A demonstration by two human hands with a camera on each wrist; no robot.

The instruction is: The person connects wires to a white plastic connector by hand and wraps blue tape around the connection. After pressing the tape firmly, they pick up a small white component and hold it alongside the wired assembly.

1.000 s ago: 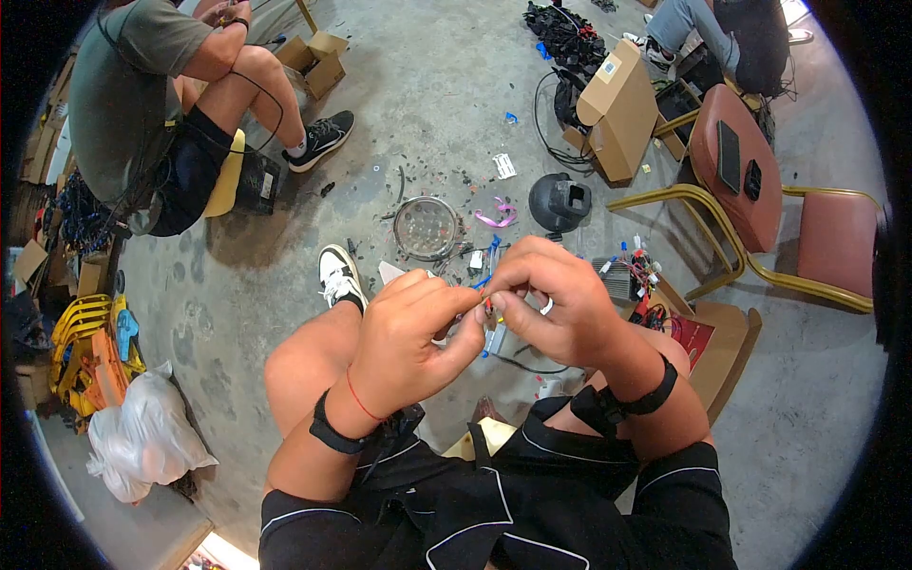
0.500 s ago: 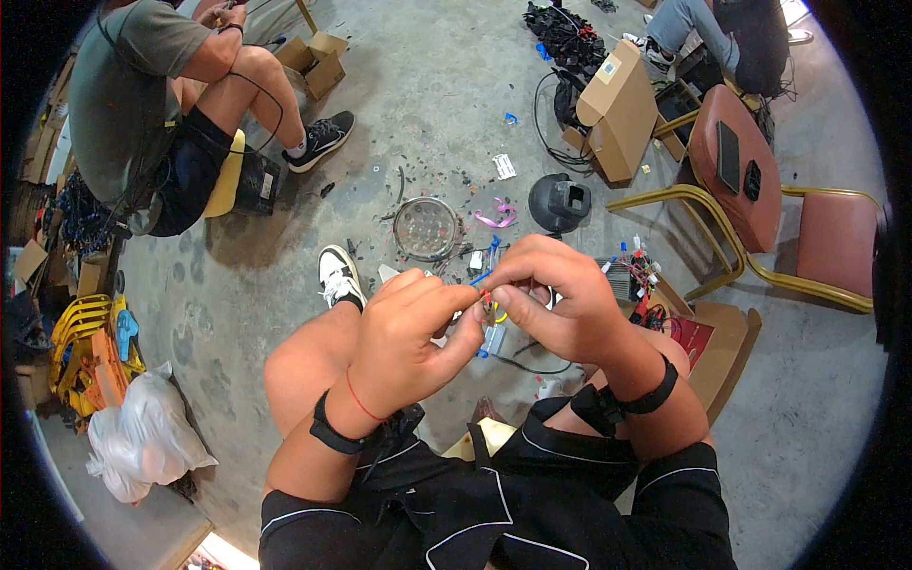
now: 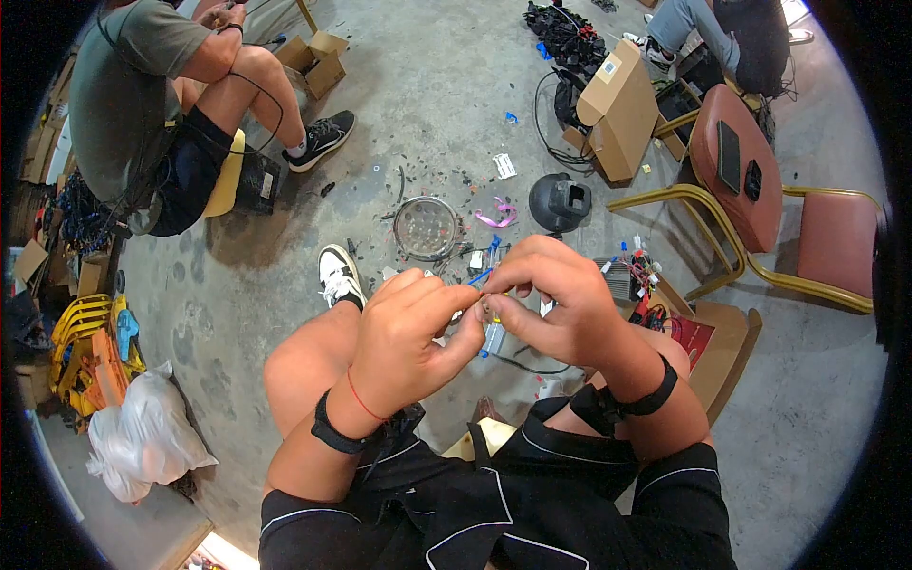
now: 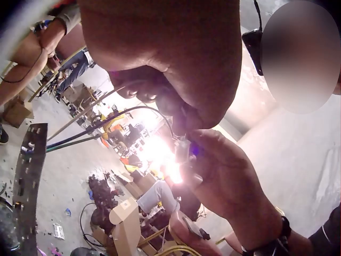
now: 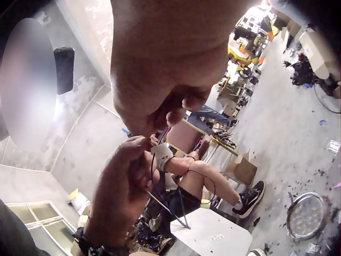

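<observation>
Both hands, left hand (image 3: 404, 332) and right hand (image 3: 551, 299), pinch blue wire (image 3: 481, 277); wire angles up-right.

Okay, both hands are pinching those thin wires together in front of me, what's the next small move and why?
Probably keep the pinch and ease the wire ends closer into the small connector. The left hand and right hand meet fingertip to fingertip on the wires, with a blue wire sticking out above, and the joint itself is hidden, so a slow, small push seems safest.
</observation>
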